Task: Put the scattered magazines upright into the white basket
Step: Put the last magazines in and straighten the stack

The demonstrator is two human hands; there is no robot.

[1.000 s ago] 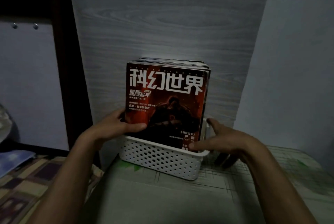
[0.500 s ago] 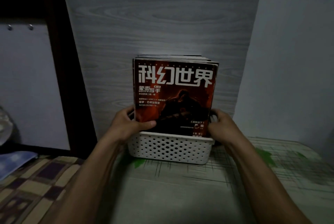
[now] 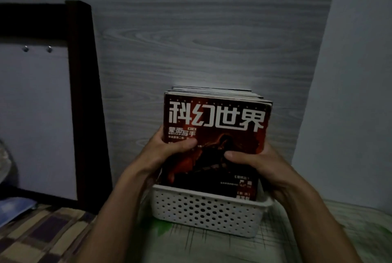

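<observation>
A stack of magazines [image 3: 218, 118] stands upright in the white perforated basket [image 3: 207, 211], the front one with a red cover and large white characters. My left hand [image 3: 169, 148] grips the stack's left edge, thumb across the cover. On the right edge sits my right hand [image 3: 252, 161], thumb also pressed on the cover. The lower ends of the magazines are hidden behind the basket's front wall.
The basket sits on a pale patterned surface [image 3: 212, 248] against a grey wood-grain wall [image 3: 201, 40]. A dark wooden frame [image 3: 84, 93] stands to the left, a checkered cloth [image 3: 42, 235] lies at lower left, and a plain wall [image 3: 350, 114] closes the right side.
Both hands rose from the basket's sides onto the magazine stack and now clasp it by its edges. The view has moved closer to the basket.
</observation>
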